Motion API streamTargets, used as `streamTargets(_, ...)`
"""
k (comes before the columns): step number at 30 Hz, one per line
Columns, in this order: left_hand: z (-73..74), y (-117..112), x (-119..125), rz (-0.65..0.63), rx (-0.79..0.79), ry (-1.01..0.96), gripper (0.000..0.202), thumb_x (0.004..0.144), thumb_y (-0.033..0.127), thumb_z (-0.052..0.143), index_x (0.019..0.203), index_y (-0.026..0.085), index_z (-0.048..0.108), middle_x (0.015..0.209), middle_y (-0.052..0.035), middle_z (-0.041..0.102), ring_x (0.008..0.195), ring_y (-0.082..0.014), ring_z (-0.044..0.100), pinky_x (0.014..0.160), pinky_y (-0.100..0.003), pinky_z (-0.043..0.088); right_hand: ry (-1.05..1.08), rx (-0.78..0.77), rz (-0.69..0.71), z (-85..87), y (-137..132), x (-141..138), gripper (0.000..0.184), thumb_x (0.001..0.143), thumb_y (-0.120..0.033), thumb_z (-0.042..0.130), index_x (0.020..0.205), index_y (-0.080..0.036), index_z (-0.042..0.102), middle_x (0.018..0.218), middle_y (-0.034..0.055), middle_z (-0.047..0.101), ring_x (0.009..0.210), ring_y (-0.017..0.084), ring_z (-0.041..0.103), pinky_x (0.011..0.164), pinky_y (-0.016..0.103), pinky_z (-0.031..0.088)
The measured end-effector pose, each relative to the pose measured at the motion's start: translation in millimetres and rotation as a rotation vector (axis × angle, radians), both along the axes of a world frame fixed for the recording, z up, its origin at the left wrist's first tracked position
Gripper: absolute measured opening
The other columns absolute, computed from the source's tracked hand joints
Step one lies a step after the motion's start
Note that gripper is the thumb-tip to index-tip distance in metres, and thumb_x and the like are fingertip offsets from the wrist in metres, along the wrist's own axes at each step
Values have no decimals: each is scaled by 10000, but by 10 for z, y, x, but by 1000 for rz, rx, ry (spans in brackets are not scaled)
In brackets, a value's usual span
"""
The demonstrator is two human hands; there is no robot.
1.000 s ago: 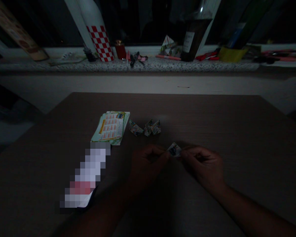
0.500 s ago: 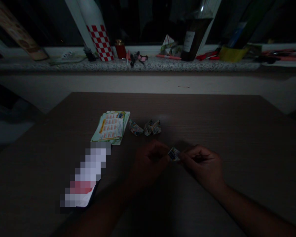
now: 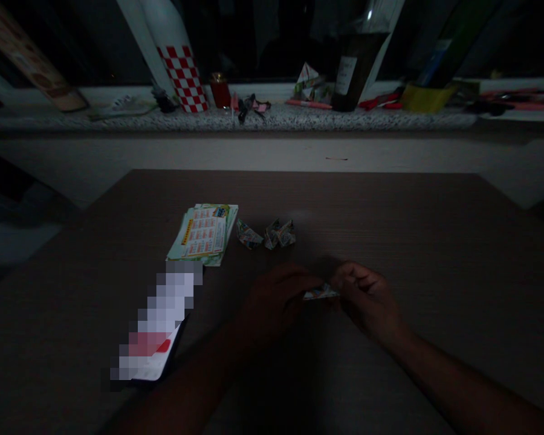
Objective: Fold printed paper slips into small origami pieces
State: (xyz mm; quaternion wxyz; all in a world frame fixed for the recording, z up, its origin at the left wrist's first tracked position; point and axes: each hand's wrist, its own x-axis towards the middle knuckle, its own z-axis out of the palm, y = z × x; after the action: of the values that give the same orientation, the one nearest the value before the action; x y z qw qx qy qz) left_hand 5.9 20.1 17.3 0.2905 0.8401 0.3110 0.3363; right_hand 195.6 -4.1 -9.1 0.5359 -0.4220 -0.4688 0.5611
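Observation:
A small piece of folded printed paper (image 3: 321,292) is held between my two hands above the table. My left hand (image 3: 278,296) closes on its left end, the fingers lying over its top. From the other side my right hand (image 3: 370,295) pinches the right end with thumb and fingers. The paper's narrow edge faces me, and the fingers hide part of it. Just beyond my left hand stand several small folded paper pieces (image 3: 249,234), their prints much like that of the held one.
A stack of printed paper sheets (image 3: 205,234) lies left of the folded pieces. Nearer me is a lit phone (image 3: 156,356), its screen blurred out. On the stone windowsill (image 3: 272,122) stand a red-checked bottle (image 3: 185,78), a dark bottle (image 3: 351,72) and a small red jar (image 3: 220,90).
The folded paper has turned from showing its diamond-shaped face to showing a thin edge. My left hand's fingers have come over its top, and my right hand has shifted slightly.

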Motion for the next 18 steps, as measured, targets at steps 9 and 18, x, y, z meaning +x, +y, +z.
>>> streamTargets(9,95,-23,83,106,-360,-56,114,860,232,583,815,162,660,774,-21,629,730,-154,588,666,-241,426,-547,574,-130,164,-38,22,89,791,-137,647,840,-205,678,750,44,687,695,185,651,612,295,514)
streamTargets(18,87,-53,110,109,-459,-69,124,836,241,619,769,142,651,714,6,586,687,-134,545,629,-226,382,-616,708,-131,191,-47,29,184,770,-46,660,897,-180,663,765,51,667,674,160,643,585,267,512)
